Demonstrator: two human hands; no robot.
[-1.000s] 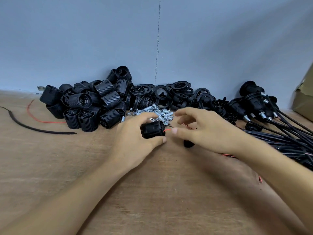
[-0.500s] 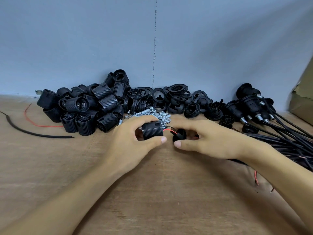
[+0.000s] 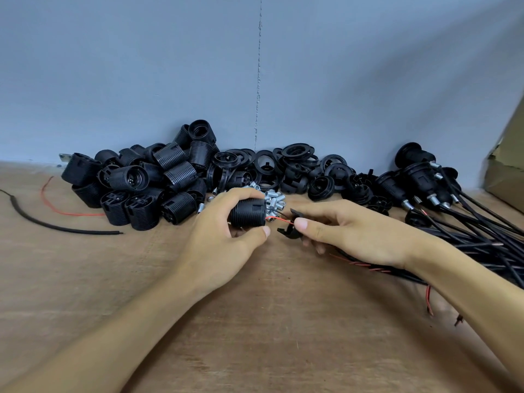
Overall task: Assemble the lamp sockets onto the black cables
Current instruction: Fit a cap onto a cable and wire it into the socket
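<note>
One ribbed socket [image 3: 248, 214] lies sideways in the left hand's [image 3: 215, 242] curled grip near the middle of the table's [image 3: 255, 321] back edge, wired end pointing right. The right hand [image 3: 354, 236] pinches one black cap [image 3: 286, 232]. One red wire [image 3: 279, 219] runs between them. The loose sockets [image 3: 158, 182] behind are perhaps twenty, heaped too thick to count.

Socket heap [image 3: 170, 177] left of your metal tubes [image 3: 276, 199], rings [image 3: 297, 152] behind them, cables [image 3: 487, 236] well right, your left hand [image 3: 224, 239] and right hand [image 3: 357, 236] just before.

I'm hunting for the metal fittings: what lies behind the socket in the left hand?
Behind the lamp socket, gripped by the left hand, lies a heap of silver metal sleeves; the hand and socket cover part of it.
</note>
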